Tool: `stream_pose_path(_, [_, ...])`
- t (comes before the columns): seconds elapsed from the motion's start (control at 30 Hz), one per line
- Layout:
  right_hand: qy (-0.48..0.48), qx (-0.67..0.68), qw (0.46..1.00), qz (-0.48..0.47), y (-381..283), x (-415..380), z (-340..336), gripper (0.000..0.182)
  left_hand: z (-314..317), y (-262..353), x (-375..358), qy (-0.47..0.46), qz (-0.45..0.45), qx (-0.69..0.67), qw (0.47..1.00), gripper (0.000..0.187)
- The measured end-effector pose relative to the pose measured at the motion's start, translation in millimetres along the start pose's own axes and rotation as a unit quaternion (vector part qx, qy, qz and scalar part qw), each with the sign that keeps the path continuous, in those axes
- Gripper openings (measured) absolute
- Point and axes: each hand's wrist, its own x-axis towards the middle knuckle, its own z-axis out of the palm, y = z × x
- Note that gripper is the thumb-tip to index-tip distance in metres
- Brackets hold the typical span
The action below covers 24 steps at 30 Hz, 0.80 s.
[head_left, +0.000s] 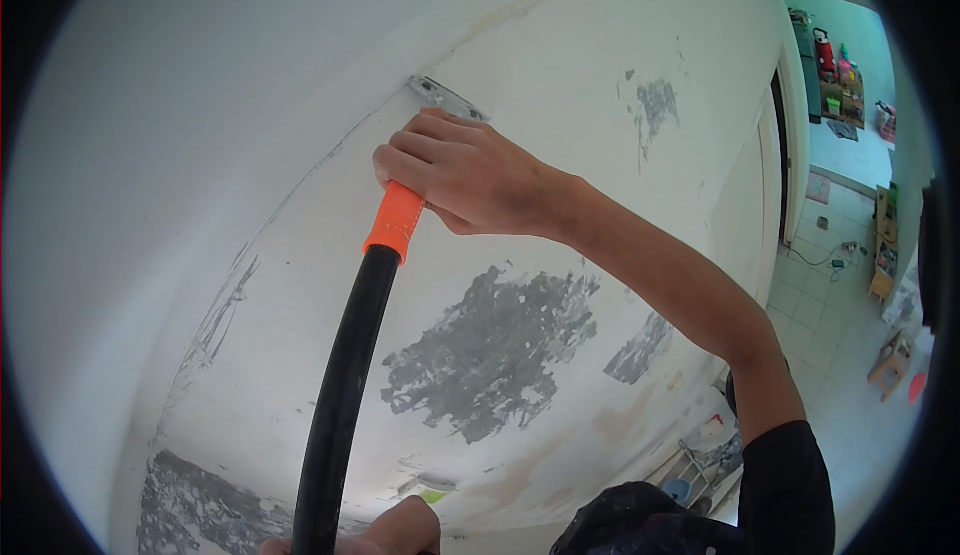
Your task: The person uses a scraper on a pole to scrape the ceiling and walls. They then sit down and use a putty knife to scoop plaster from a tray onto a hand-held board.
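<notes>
The right hand [470, 170] is closed around the orange grip [393, 227] of a scraper [352, 355], its blade [450, 99] at the wall [560, 215]'s edge. The left hand [405, 527], partly out of view, grips the black handle [329, 445] lower down, beyond a grey patch [495, 345].

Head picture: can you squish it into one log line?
right grip: closed around orange tubular sleeve | left grip: at black cylindrical pole, partly cut off | white wall: rough grey patches
</notes>
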Motion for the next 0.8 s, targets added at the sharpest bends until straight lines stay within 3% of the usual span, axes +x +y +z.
stream_pose_path(0.3, [-0.008,-0.005,1.000,-0.004,6.0,1.8,4.0,0.022,0.4,-11.0,1.8,0.045,0.020,-0.039,0.998,0.057])
stream_pose_path(0.47, [0.021,-0.027,0.999,0.013,4.1,-0.6,3.5,0.023,-14.3,-5.6,0.3,0.020,-0.029,-0.001,0.999,0.056])
stream_pose_path(0.5, [0.005,-0.022,0.999,0.033,6.7,-5.0,6.3,0.025,-23.8,-2.7,-3.2,0.024,-0.078,0.016,0.997,0.054])
stream_pose_path(0.53, [0.005,-0.020,0.999,0.032,5.1,-4.7,8.8,0.025,-26.9,-9.1,-6.7,0.064,-0.061,-0.004,0.996,0.053])
stream_pose_path(0.73, [0.034,-0.083,0.996,0.003,-1.4,3.6,15.8,0.019,-29.2,1.9,-18.0,0.087,-0.043,0.010,0.995,0.053])
stream_pose_path(0.8, [0.000,-0.028,1.000,0.001,-3.4,3.2,16.7,0.026,-23.6,1.6,-19.6,0.108,-0.017,-0.004,0.994,0.053])
